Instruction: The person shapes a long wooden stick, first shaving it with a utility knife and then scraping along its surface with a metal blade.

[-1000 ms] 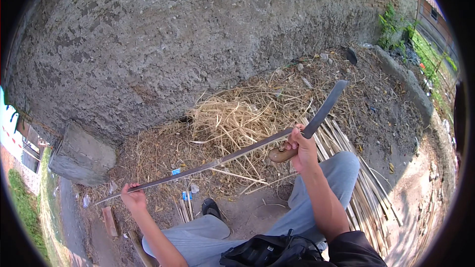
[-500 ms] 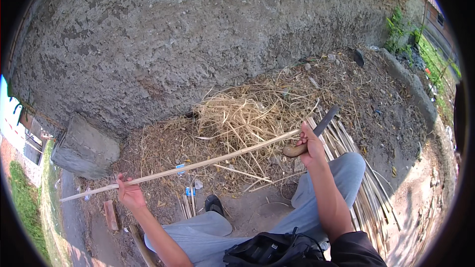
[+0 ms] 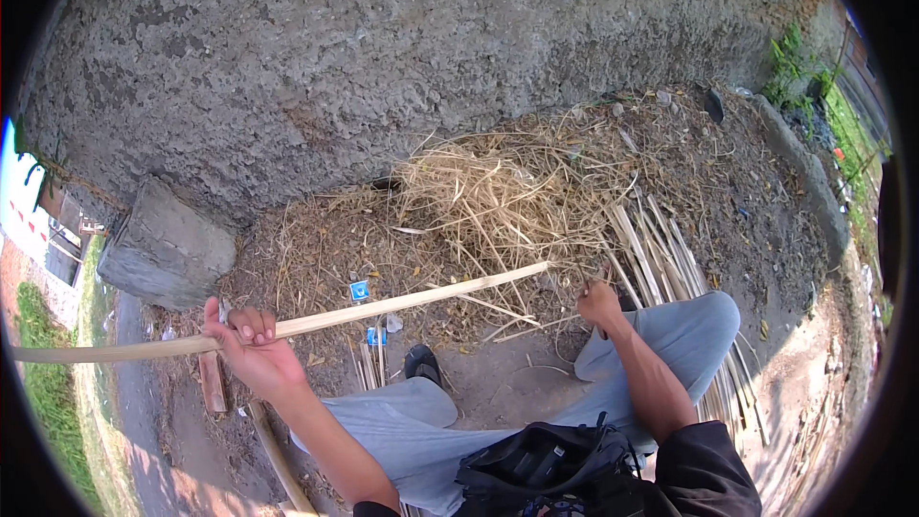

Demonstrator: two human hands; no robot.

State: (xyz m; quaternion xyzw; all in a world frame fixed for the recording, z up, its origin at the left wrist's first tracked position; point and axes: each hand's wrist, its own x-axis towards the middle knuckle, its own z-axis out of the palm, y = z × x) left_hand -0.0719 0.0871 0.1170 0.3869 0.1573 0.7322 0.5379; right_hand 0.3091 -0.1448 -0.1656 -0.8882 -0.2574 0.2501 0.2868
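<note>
My left hand (image 3: 254,345) is closed around a long pale bamboo strip (image 3: 412,301). The strip slants up across the scene, its far end near the straw pile and its near end running out past the left rim. A small pale stick-like thing (image 3: 223,310) shows between the fingers of the same hand. My right hand (image 3: 600,305) is curled low beside my right knee, apart from the strip's tip. What it grips is hidden; the wooden-handled knife it held earlier does not show clearly now.
A heap of dry shavings (image 3: 483,193) lies against the rough wall (image 3: 383,57). Several split strips (image 3: 661,254) lie beside my right leg. At left stand a concrete block (image 3: 172,247) and a brick (image 3: 212,383). Small blue packets (image 3: 359,290) lie near my shoe (image 3: 421,362).
The strip has slid left through or with my left hand, its right end leaving my right hand. My right hand has dropped lower, and the knife blade is out of sight.
</note>
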